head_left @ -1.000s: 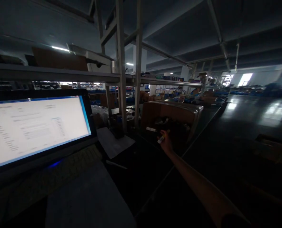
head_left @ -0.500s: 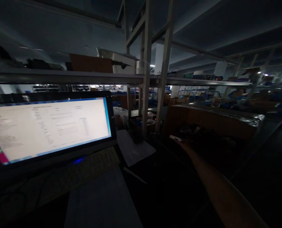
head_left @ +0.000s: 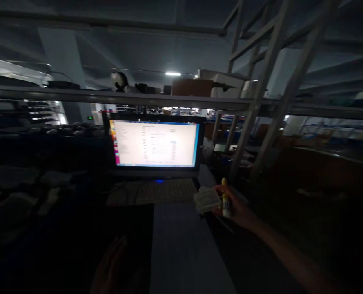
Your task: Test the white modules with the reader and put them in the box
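Observation:
My right hand (head_left: 234,208) is closed around a yellow-and-white marker (head_left: 226,202), held nearly upright. The same hand also grips a pale, flat rectangular object (head_left: 207,199), whose kind is too dim and blurred to tell. Below them lies a large sheet of paper (head_left: 181,249), running from the keyboard (head_left: 165,190) towards me. My left hand (head_left: 109,265) is in the dark at the lower left, left of the paper; its fingers look stretched out, with nothing seen in them. A lit monitor (head_left: 157,143) stands behind the keyboard.
A metal shelf (head_left: 132,97) with boxes and equipment crosses above the monitor. Steel posts (head_left: 267,90) rise on the right, beside a cardboard box (head_left: 310,163). Blurred pale packages (head_left: 55,177) lie at the left. A thin white stick (head_left: 226,224) is near my right hand.
The view has swung left. My right hand has come from the cardboard box to above the paper with the pale object; the marker now shows in it. My left hand has entered at the bottom.

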`<state>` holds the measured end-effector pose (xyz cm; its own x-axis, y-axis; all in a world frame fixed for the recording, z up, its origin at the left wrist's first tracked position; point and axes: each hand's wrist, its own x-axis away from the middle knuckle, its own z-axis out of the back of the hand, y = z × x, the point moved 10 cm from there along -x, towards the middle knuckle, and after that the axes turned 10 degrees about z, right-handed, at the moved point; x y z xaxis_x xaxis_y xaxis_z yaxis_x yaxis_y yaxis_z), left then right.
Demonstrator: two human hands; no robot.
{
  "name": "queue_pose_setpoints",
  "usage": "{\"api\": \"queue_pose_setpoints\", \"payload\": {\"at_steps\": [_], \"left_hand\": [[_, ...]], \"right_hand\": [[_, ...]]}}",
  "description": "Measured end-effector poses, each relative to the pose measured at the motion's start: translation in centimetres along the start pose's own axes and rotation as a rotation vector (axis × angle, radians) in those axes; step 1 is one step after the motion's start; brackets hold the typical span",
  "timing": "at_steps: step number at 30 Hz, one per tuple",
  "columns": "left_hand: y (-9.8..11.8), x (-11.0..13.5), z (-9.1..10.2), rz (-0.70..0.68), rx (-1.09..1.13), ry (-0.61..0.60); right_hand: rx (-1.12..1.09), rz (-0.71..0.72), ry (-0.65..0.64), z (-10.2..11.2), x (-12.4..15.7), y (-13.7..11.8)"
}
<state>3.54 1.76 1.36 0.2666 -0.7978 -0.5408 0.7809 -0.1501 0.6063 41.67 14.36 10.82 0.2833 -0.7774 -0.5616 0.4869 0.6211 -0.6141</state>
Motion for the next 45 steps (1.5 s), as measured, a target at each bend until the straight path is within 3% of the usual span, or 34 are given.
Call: {"api": "queue_pose_setpoints", "payload": {"at_steps": [3,6,8,11,13,16,20,24,29,34,37,45], "left_hand": [[-1.2,0.1,-0.3,0.021,0.089,-0.053],[-2.2,-0.6,0.1,0.074,0.270,-0.125],[-2.6,-1.3,0.4,0.104,0.399,-0.211],[-2.8,-1.9,0.2,0.135,0.564,-0.380],[-3.0,-2.0,0.0,0.148,0.635,-0.438],[-3.4,-2.0,-0.7,0.177,0.659,-0.464],[-3.2,-4.1,-0.7,0.117,0.463,-0.356],[-1.3,-7.0,-0.6,-0.014,0.274,-0.249],[1.7,-7.8,-2.9,-0.205,0.101,-0.351],[1.7,-8.1,-3.8,-0.216,0.038,-0.363],[1.5,-8.1,-2.8,-0.203,0.015,-0.272],[1.6,-7.1,-1.5,-0.275,-0.051,-0.102]], "right_hand": [[-0.229,0.138,-0.326,-11.7,-1.2,-6.6],[-0.323,0.183,-0.573,-20.6,-1.5,-10.9],[-0.341,0.221,-0.691,-24.2,-2.1,-13.0],[-0.341,0.324,-0.730,-26.2,-3.9,-15.2],[-0.298,0.382,-0.624,-25.6,-5.5,-15.6],[-0.263,0.330,-0.394,-23.4,-6.9,-13.9],[-0.289,0.229,-0.146,-19.2,-6.0,-11.0],[-0.273,0.089,0.015,-14.9,-3.4,-7.4],[-0.174,-0.134,0.215,-9.5,1.3,-1.5],[0.031,-0.206,0.482,-3.7,5.8,1.9],[0.140,-0.233,0.546,-2.1,7.4,2.9],[0.153,-0.292,0.651,-0.7,8.6,3.5]]}}
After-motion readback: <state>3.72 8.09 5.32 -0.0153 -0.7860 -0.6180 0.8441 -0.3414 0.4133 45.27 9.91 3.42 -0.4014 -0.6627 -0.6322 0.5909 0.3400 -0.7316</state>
